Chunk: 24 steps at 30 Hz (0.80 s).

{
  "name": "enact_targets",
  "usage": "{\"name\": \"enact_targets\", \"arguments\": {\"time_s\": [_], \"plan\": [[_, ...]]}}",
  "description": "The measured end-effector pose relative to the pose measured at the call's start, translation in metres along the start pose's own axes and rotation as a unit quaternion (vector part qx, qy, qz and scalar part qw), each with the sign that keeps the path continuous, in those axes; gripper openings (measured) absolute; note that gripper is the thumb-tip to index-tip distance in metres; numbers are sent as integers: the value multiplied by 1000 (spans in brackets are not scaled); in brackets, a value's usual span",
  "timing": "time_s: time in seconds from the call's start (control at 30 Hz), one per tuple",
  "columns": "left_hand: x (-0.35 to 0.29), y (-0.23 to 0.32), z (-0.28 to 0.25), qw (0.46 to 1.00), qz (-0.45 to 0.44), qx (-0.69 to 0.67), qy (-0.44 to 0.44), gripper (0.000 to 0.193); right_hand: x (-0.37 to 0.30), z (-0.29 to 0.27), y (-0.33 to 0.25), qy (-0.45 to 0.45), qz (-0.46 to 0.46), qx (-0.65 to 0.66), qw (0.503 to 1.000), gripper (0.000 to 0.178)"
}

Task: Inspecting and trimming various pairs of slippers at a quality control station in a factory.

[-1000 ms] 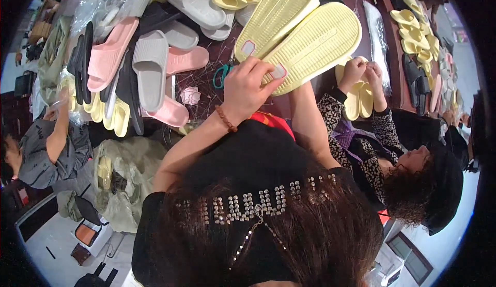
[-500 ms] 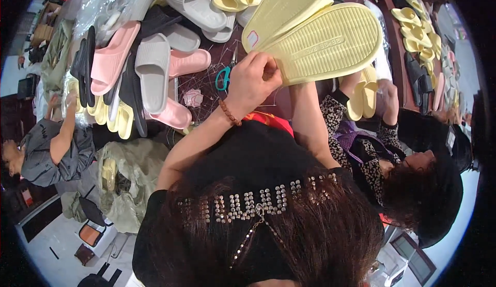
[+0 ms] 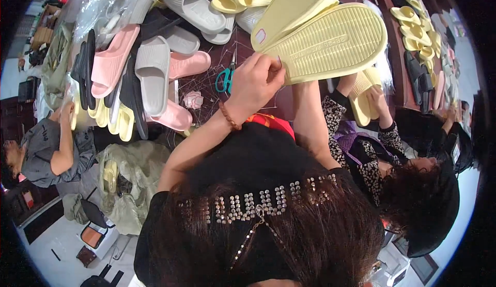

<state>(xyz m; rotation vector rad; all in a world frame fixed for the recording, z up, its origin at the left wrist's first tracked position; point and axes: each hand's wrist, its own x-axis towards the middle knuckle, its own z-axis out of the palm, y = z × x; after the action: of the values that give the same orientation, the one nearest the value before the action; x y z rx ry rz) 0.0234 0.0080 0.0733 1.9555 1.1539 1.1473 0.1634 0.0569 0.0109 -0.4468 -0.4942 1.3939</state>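
Two pale yellow slippers are held up in front of me, fanned apart. The ribbed sole of the nearer slipper [image 3: 336, 44] faces me, and a small pink-edged sticker lies on the farther slipper [image 3: 297, 11]. My left hand [image 3: 256, 80], with a beaded bracelet on its wrist, is closed in a pinch against the narrow end of the nearer slipper. What lies between its fingertips is too small to make out. My right forearm [image 3: 311, 106] rises behind the slippers, which hide the right hand and its fingers.
Grey, pink and black slippers [image 3: 152, 65] are heaped on the dark table at left, beside teal-handled scissors [image 3: 225, 79] and a crumpled pink-and-white wad [image 3: 194, 100]. At right, a co-worker's hand [image 3: 378, 101] touches a yellow slipper [image 3: 363, 98]. Clear plastic [image 3: 98, 18] lies far left.
The slippers and both my hands have shifted slightly right. The right-hand co-worker's hand has come down onto a yellow slipper. Another person's red-sleeved arm has appeared at the top left.
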Motion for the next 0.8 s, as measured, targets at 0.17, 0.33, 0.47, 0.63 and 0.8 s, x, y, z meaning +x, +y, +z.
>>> {"name": "enact_targets", "arguments": {"time_s": [0.17, 0.33, 0.47, 0.63, 0.8], "plan": [[7, -1, 1, 988, 102, 120, -8, 9, 4, 6, -7, 58, 27, 56, 996, 49], [6, -2, -2, 998, 41, -43, -35, 9, 10, 28, -33, 270, 160, 191, 930, 49], [3, -2, -7, 993, -36, -101, -52, 9, 15, 40, -42, 437, 241, 269, 824, 48], [1, -3, -13, 975, -105, -183, -70, 9, 12, 35, -32, 353, 222, 237, 878, 48], [-4, -11, -15, 967, -107, -222, -68, 9, 7, 19, -17, 239, 167, 174, 941, 49]]}}
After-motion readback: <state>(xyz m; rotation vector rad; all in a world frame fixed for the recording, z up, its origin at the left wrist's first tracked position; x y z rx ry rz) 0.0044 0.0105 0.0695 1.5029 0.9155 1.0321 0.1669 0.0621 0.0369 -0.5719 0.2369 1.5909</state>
